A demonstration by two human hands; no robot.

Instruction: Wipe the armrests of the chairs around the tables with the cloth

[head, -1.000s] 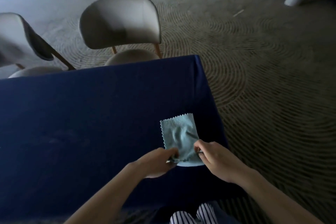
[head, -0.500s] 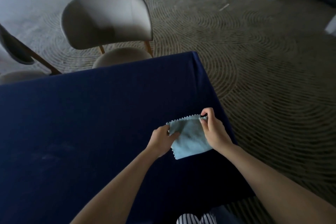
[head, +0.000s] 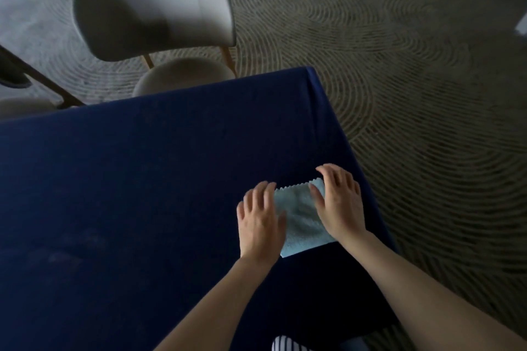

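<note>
- Light blue cloth with zigzag-cut edges lies flat on the dark navy tablecloth-covered table, near its right edge.
- Left hand: palm down, fingers spread, resting on the cloth's left edge; not gripping.
- Right hand: palm down, fingers extended, flat over the cloth's right side and top corner; not gripping.
- Hands are apart, with cloth showing between them.
- Grey curved-back chair with wooden legs stands at the table's far side, its round seat partly tucked under.
- Second chair's leg at left edge, mostly out of frame.
- Beige swirl-patterned carpet surrounds the table.
</note>
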